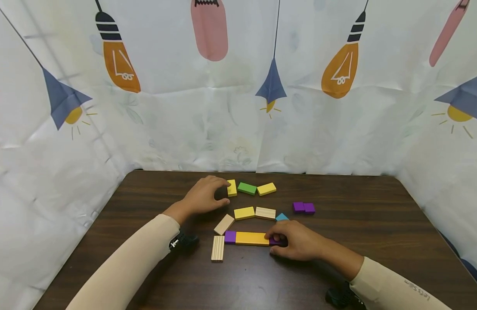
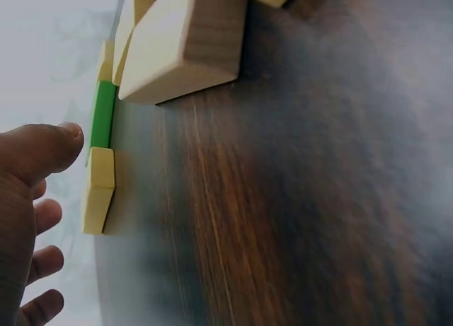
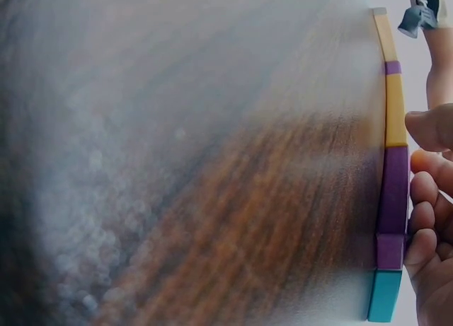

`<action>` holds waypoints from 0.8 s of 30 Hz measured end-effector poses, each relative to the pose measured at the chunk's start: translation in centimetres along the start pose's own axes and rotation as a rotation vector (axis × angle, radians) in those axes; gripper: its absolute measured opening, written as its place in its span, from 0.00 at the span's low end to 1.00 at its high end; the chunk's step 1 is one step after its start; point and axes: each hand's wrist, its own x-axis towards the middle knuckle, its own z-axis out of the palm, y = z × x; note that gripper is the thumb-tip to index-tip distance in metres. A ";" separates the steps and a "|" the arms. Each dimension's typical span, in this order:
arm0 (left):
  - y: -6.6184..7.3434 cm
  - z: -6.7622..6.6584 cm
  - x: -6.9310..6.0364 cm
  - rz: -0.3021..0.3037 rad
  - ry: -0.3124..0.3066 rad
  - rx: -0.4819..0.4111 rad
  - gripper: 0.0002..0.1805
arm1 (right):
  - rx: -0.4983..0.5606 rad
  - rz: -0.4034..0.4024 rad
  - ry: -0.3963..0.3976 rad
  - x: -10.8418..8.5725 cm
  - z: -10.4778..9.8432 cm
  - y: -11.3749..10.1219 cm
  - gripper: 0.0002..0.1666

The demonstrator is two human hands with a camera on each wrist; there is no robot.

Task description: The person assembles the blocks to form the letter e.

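My left hand (image 1: 205, 194), thumb and fingers spread apart, is beside the left yellow block (image 1: 232, 188) of the back row; its index fingertip overlaps that block's edge. A green block (image 1: 247, 188) and another yellow block (image 1: 266, 189) continue this row. Over the right end of the front row is my right hand (image 1: 298, 241), fingers loosely bent and thumb low. This row has a purple block (image 1: 230, 237), a long yellow stretch (image 1: 251, 238) and a dark purple block (image 3: 395, 188), partly covered in the head view. A teal block (image 3: 384, 295) ends it in the right wrist view.
Between the rows lie a yellow block (image 1: 244, 213), a plain wooden block (image 1: 265, 213) and a partly hidden blue block (image 1: 282, 217). Two more wooden blocks, one tilted (image 1: 224, 224) and one upright (image 1: 217, 248), lie left. Two purple blocks (image 1: 303, 208) touch at right.
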 end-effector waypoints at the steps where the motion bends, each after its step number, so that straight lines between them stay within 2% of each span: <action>1: -0.1 0.1 0.2 -0.004 -0.005 0.003 0.32 | -0.001 -0.001 0.001 0.0 0.0 0.0 0.15; 8: -0.6 0.8 1.2 -0.047 -0.039 -0.006 0.34 | -0.006 -0.016 0.015 0.0 0.2 0.1 0.15; 17: -1.1 1.2 1.9 -0.103 -0.059 -0.043 0.36 | 0.001 -0.015 0.014 0.0 0.2 0.1 0.15; 24: -1.2 1.5 2.3 -0.127 -0.067 -0.038 0.31 | -0.009 -0.011 0.010 0.0 0.2 0.1 0.15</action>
